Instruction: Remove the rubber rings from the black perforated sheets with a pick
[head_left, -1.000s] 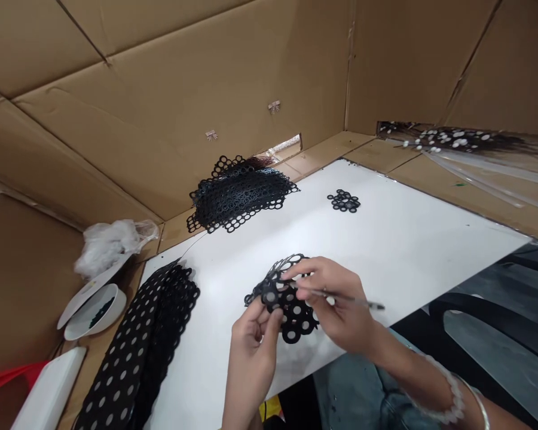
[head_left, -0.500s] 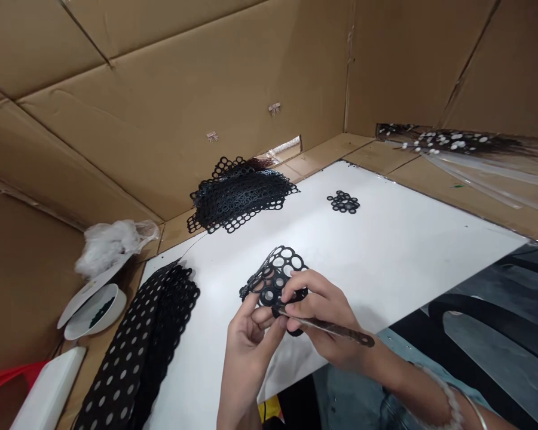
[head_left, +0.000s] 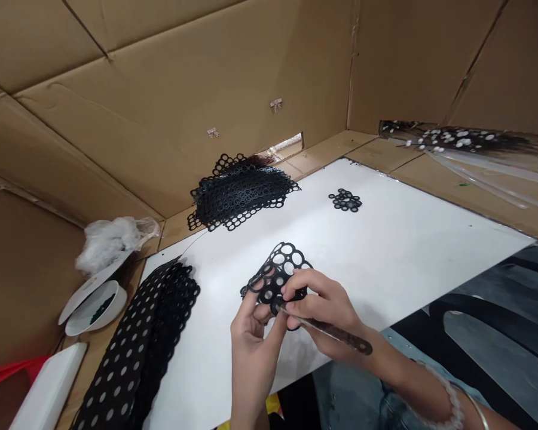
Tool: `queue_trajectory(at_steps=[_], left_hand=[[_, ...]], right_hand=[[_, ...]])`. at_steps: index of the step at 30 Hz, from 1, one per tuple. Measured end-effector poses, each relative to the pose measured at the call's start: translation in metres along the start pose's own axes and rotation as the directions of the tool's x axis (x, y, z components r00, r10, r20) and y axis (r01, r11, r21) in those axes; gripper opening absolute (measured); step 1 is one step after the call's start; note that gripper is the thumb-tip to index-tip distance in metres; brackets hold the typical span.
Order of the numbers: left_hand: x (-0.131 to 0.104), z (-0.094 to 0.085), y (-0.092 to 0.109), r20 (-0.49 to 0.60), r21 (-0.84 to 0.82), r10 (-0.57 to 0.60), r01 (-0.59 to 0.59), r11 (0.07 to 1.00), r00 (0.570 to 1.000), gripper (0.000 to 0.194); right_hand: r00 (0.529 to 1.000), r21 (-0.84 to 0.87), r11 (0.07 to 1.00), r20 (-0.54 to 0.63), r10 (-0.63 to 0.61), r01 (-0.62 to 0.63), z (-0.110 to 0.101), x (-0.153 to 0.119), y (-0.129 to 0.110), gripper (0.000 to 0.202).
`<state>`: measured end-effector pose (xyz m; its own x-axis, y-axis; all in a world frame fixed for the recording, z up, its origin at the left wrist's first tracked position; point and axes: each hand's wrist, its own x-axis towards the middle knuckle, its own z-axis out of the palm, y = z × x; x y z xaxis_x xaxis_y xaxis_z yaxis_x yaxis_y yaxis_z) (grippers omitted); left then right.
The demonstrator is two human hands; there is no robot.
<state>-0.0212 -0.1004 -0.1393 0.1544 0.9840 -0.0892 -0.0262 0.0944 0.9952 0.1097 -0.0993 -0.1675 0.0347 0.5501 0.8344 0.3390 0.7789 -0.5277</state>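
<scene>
Right hand [head_left: 325,307]: slim tool [head_left: 336,332] (unreadable this small) | left hand [head_left: 254,349]: black ring mesh [head_left: 274,288]

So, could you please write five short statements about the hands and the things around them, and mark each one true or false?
1. The right hand holds a slim metal tool. True.
2. The left hand is empty. False: it holds a black ring mesh.
3. A small cluster of black rings lies on the white tabletop. True.
4. The white bowl stands to the right of both hands. False: the white bowl is to their left.
5. The beaded bracelet is on the left arm. False: the beaded bracelet is on the right arm.
</scene>
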Motion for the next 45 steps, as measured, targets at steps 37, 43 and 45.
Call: queue_trajectory(at_steps=[37, 43, 45], left_hand=[[-0.007, 0.004, 0.014, -0.053, 0.079, -0.132, 0.136, 0.988, 0.99, 0.069], [-0.007, -0.004, 0.009, 0.034, 0.181, -0.122, 0.114, 0.977, 0.992, 0.063], [-0.007, -0.008, 0.004, 0.07, 0.347, -0.049, 0.022, 0.938, 0.996, 0.054]], right_hand=[[0.984, -0.155, 0.972, 0.043, -0.171, 0.176, 0.004, -0.004, 0.011, 0.016], [0.98, -0.253, 0.948, 0.101, -0.171, 0.192, 0.007, -0.008, 0.008, 0.02], [0.975, -0.304, 0.927, 0.086, -0.204, 0.22, 0.01, -0.01, 0.006, 0.022]])
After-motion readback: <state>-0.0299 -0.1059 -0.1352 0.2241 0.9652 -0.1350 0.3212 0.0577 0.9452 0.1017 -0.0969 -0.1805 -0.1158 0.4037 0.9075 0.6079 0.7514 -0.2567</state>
